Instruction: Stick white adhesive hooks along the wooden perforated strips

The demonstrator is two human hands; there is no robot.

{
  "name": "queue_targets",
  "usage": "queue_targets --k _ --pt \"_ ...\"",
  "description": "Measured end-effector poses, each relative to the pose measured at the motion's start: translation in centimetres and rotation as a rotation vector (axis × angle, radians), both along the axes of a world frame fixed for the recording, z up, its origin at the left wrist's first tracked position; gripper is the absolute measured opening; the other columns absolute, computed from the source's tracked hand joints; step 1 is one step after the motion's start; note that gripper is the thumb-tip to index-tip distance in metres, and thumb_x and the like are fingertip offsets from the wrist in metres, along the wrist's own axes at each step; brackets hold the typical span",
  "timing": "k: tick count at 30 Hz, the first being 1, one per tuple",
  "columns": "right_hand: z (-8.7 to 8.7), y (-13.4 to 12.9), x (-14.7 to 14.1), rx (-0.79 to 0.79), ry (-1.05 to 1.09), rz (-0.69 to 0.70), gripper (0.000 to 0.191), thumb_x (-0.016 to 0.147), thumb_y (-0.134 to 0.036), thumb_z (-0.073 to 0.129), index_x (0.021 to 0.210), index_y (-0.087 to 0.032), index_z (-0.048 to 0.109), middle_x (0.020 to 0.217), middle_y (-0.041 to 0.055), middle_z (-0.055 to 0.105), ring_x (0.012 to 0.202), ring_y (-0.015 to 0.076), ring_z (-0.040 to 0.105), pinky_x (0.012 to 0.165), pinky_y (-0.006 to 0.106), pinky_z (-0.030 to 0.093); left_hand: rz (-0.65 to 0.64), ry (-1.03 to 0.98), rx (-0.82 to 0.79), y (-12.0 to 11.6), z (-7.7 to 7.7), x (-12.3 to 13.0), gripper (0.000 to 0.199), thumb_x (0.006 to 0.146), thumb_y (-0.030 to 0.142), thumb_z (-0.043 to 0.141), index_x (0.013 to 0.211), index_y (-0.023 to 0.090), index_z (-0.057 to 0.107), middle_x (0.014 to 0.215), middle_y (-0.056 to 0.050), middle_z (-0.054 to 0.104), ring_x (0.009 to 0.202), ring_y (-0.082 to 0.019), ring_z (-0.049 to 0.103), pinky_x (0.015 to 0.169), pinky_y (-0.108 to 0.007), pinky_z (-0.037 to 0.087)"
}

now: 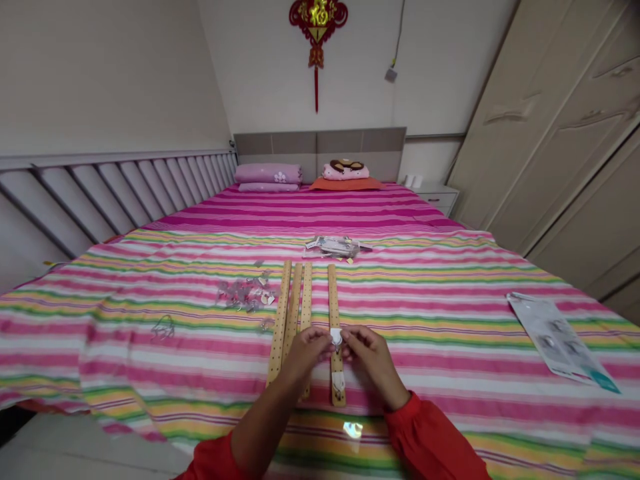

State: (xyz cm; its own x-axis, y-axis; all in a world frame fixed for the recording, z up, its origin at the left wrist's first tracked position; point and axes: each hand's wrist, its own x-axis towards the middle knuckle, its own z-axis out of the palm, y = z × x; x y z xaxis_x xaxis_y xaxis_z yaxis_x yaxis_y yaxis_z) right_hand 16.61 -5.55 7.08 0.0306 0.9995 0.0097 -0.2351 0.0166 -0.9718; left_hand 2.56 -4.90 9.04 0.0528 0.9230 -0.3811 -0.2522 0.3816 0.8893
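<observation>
Between the fingertips of my left hand [311, 352] and my right hand [367, 350] is a small white card-like piece [336, 336]. Both hands pinch it from opposite sides, just over a perforated wooden strip [335, 307]. Nearer to me on that strip lies another small white piece [339, 383] with something metallic by it. Left of it, three more perforated strips [280, 320] lie side by side, partly covered by my left hand. What is printed or fixed on the pinched piece is too small to tell.
On the striped bedspread [440, 313], small clear packets [245, 293] lie scattered at left, beyond a thin wire-like loop [163, 327]. Plastic-bagged items [333, 247] lie past the strips. A flat package [560, 343] is at right; a shiny scrap [353, 429] lies close to me.
</observation>
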Motion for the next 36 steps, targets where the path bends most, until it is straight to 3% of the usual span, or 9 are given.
queue_targets --k 11,23,30,36 --pt "-3.4 1.3 -0.5 -0.208 0.022 -0.060 0.031 0.056 -0.042 0.078 0.058 -0.016 0.062 0.042 0.0001 0.062 0.037 0.0111 0.055 0.038 0.020 0.042 -0.132 0.376 0.162 1.1 -2.7 0.1 0.005 0.066 0.018 0.062 0.063 0.016 0.058 0.055 0.003 0.058 0.055 -0.011 0.056 0.058 -0.022 0.045" --pt "-4.2 1.3 -0.9 -0.253 -0.057 -0.084 0.024 0.058 -0.034 0.071 0.050 -0.018 0.055 0.034 -0.0020 0.056 0.030 0.0097 0.048 0.032 0.019 0.034 -0.172 0.530 0.147 1.1 -3.9 -0.1 0.006 0.069 0.013 0.057 0.073 0.017 0.057 0.062 0.002 0.060 0.061 -0.013 0.059 0.062 -0.023 0.047" --pt "-4.9 1.6 -1.0 -0.256 -0.073 -0.101 0.026 0.057 -0.038 0.072 0.053 -0.020 0.053 0.034 -0.0030 0.056 0.030 0.0107 0.049 0.032 0.020 0.037 -0.167 0.733 0.279 0.9 -3.6 0.1 0.009 0.070 0.012 0.055 0.076 0.018 0.059 0.073 -0.001 0.065 0.069 -0.014 0.060 0.066 -0.023 0.045" --pt "-5.2 1.6 -0.9 -0.259 -0.075 -0.105 0.028 0.057 -0.038 0.073 0.053 -0.021 0.052 0.035 -0.0031 0.057 0.032 0.0127 0.052 0.034 0.022 0.040 -0.215 0.819 0.344 0.6 -3.4 0.1 0.011 0.071 0.010 0.053 0.073 0.018 0.058 0.068 0.000 0.062 0.066 -0.013 0.058 0.064 -0.023 0.042"
